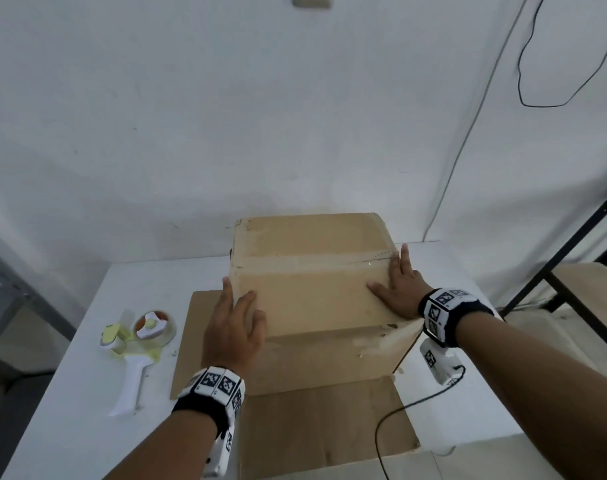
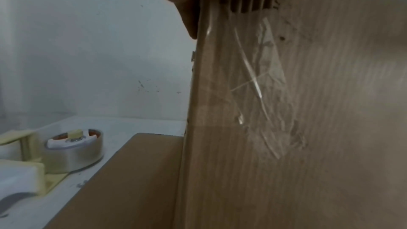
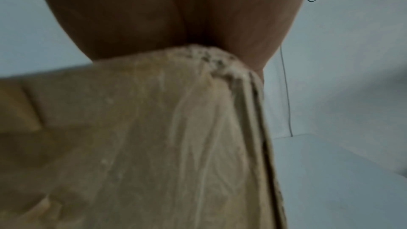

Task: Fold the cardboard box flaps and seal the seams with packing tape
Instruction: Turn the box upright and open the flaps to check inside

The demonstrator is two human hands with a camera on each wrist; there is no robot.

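No words, numbers or brand names can be read anywhere. The only signs are black-and-white square code marks on the band [image 1: 214, 385] on the left wrist and the band [image 1: 446, 305] on the right wrist. The box [image 1: 312, 289] has no print.

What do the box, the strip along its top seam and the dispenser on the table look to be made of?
Box: corrugated cardboard, matte brown; fluted edges show in the left wrist view.
Strip: probably clear plastic packing tape, glossy, cardboard showing through.
Dispenser: apparently moulded plastic, white handle with pale yellow parts, carrying a clear tape roll.
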